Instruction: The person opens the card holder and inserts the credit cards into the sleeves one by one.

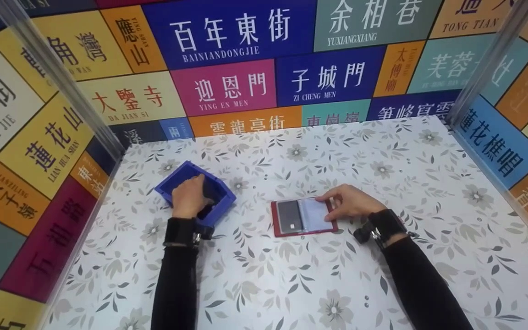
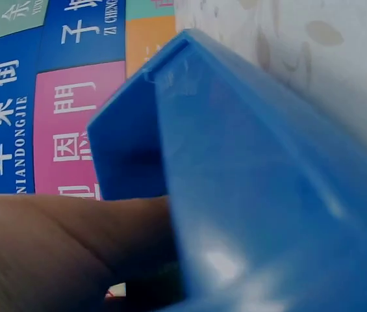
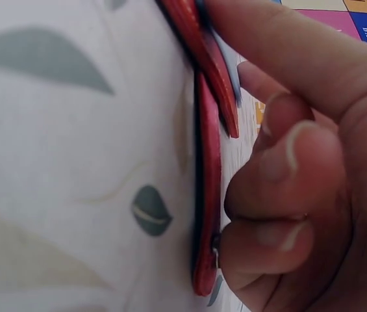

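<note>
My left hand (image 1: 188, 198) reaches down into a blue plastic bin (image 1: 223, 208), its fingertips hidden inside. Something dark lies by the thumb there; its kind is unclear. In the left wrist view the thumb (image 2: 60, 240) passes behind the bin's wall (image 2: 235, 162). To the right, a red card holder (image 1: 273, 221) lies open on the table, a grey card (image 1: 288, 215) with a chip in its left clear sleeve. My right hand (image 1: 359, 201) holds the holder's right edge between thumb and forefinger. In the right wrist view the red cover (image 3: 208, 162) shows edge-on, with the other fingers curled beside it.
The table (image 1: 264, 284) has a white flowered covering. Panels with coloured street-name signs (image 1: 227, 87) rise at the back and both sides. Clear corner strips (image 1: 484, 64) stand where the panels meet.
</note>
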Demonstrator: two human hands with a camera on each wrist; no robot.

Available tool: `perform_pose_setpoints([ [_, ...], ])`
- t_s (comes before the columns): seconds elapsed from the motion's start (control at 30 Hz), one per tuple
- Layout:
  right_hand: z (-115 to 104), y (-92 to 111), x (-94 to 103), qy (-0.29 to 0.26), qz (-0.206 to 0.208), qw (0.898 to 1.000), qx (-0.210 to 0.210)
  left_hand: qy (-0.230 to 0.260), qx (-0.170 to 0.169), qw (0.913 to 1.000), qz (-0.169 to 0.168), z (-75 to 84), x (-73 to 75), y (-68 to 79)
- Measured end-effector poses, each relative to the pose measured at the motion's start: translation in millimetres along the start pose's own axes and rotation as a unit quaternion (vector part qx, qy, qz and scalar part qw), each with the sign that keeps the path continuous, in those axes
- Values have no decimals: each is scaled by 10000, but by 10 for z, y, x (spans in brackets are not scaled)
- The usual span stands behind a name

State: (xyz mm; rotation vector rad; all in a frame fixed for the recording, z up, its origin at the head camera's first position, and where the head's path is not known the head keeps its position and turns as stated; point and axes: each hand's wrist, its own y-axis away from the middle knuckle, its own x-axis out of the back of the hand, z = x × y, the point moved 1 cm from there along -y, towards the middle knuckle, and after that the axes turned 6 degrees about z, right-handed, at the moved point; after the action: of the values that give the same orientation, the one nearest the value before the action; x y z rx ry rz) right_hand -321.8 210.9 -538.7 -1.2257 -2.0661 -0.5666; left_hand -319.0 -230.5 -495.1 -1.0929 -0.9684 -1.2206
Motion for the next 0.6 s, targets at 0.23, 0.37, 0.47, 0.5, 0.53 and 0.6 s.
perform_pose_setpoints([
  [0.23, 8, 9, -2, -29, -37, 9999, -149, 1661, -115, 9833, 732, -47, 187, -12],
  [0.37, 3, 8, -2, -71, -71, 9998, -149, 3215, 274, 9393, 1163, -93, 265, -31],
  [0.47, -1, 6, -3, -103, -78, 9998, -145, 4205, 806, 8960, 1174, -114, 294, -32],
  [0.5, -3, 5, -3, -114, -79, 9998, -159, 4420, 942, 8849, 1125, -118, 299, -32],
  [0.53, -4, 3, -3, -125, -76, 9997, -172, 4561, 1022, 8777, 1057, -118, 306, -32],
  [0.6, -2, -2, -4, -137, -72, 9997, -208, 4721, 1063, 8694, 995, -118, 310, -35],
])
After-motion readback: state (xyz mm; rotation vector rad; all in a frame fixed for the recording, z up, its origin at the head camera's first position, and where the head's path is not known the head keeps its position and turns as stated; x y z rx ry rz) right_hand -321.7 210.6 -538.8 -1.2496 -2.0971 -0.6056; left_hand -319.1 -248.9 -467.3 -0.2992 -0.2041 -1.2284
